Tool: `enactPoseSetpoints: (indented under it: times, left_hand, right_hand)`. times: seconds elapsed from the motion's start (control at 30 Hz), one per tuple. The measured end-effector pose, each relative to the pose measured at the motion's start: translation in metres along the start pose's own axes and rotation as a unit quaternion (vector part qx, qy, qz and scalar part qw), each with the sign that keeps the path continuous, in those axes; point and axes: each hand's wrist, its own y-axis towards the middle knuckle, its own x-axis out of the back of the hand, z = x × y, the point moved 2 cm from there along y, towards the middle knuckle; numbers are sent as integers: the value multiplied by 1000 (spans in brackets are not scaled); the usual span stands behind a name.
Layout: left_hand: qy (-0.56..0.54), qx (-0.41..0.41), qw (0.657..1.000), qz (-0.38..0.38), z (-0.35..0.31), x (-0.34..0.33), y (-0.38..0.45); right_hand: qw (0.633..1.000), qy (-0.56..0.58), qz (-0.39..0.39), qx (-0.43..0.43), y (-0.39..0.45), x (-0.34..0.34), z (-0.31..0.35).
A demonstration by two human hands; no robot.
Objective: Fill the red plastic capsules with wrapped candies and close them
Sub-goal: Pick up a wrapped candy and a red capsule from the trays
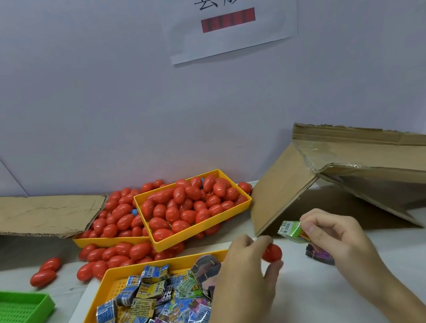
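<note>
Left hand pinches slick rigid red capsule, right hand pinches light crinkly wrapped candy; grip capsule mid-body, probably slips.

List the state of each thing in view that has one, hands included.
left hand: holds a red capsule
right hand: pinches a green wrapped candy
upper yellow tray: heaped with capsules
near yellow tray: holds wrapped candies
green tray: nothing visible inside
</note>
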Motion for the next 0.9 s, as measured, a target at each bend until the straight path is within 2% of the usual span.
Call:
enactPoseSetpoints:
  times: [0.03,0.07,0.1,0.17,0.23,0.27,0.3,0.43,0.57,0.9]
  left_hand:
    - [-112,17,993,-34,2,3,-4]
    - [-229,39,971,-49,5,6,-6]
    - [-347,59,935,-47,8,8,-9]
    - [-541,100,834,-36,15,13,-13]
    - [-670,134,730,-37,20,16,-15]
    - [-704,139,695,-39,22,18,-15]
    - [-719,139,680,-47,23,19,-16]
    - [-710,123,690,-71,21,24,-17]
    - [-706,102,698,-59,15,25,-18]
    - [-696,78,713,-3,10,19,-22]
  right_hand:
    - [1000,7,-6,2,0,0,0]
    - [1000,14,-10,4,0,0,0]
    - [1000,25,-14,4,0,0,0]
    - [999,48,-20,-1,-1,-2,-1]
    - [998,62,-19,-8,-1,-5,-2]
    - [998,66,-17,-9,-1,-7,-3]
    - [998,68,-15,-9,-2,-8,-3]
    - [996,85,-10,2,-3,-12,-3]
    - [994,110,-6,13,-4,-15,-1]
    - [997,67,-25,39,-8,-28,6]
